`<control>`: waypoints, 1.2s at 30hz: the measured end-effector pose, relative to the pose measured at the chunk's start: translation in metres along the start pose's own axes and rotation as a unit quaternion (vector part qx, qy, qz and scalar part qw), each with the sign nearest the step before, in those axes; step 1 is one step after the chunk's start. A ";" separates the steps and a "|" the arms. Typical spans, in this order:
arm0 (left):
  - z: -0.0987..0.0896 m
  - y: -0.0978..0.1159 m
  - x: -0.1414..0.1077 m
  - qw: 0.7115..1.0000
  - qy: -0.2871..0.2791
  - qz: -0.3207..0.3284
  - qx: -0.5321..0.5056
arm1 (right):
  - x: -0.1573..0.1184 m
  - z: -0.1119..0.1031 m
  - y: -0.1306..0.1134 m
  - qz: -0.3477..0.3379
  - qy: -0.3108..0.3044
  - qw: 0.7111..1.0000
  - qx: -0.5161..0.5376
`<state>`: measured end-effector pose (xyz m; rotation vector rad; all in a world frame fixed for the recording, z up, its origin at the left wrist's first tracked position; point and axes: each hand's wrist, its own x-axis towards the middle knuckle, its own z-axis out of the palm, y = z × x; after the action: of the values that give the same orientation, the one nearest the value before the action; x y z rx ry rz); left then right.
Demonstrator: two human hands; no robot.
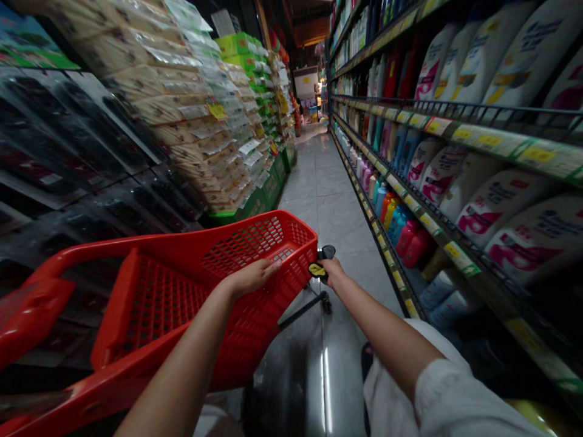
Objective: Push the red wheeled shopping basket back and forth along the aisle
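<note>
A red plastic shopping cart [150, 243] stands at the left, turned across the aisle. My left hand [252, 276] lies over its near rim, fingers closed on the edge. Just beyond the cart's front end, my right hand [334, 270] is closed on a small black item [317, 269] with a yellow oval pattern. A greyish rounded part of it shows above the fingers, but its exact kind cannot be made out. Inside the basket, the part in sight shows bare red mesh.
Shelves with shampoo bottles [514, 206] run along the right, with price strips [489, 141] on their edges. Stacked tissue packs [195, 121] and hanging dark packages [68, 133] line the left. Grey floor tiles [314, 176] lead down the narrow aisle. A cart wheel [326, 303] shows below.
</note>
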<state>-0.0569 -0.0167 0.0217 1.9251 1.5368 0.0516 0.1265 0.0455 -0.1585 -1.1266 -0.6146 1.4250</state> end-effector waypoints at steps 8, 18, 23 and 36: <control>0.000 -0.001 0.002 1.000 0.004 0.002 0.018 | 0.009 0.001 -0.076 0.019 0.032 0.996 0.079; 0.006 0.011 0.012 0.999 0.038 -0.006 0.008 | -0.053 0.036 -0.049 -0.024 0.000 0.998 0.062; 0.012 0.024 0.017 0.998 0.048 -0.023 0.034 | -0.030 0.034 -0.063 -0.006 0.098 0.987 0.126; 0.022 0.043 0.028 0.993 0.086 -0.074 0.015 | -0.041 0.030 -0.071 -0.023 0.105 0.987 0.120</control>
<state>-0.0020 -0.0058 0.0162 1.8655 1.7992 0.1328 0.1265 0.0283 -0.0733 -1.0464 -0.3077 1.2821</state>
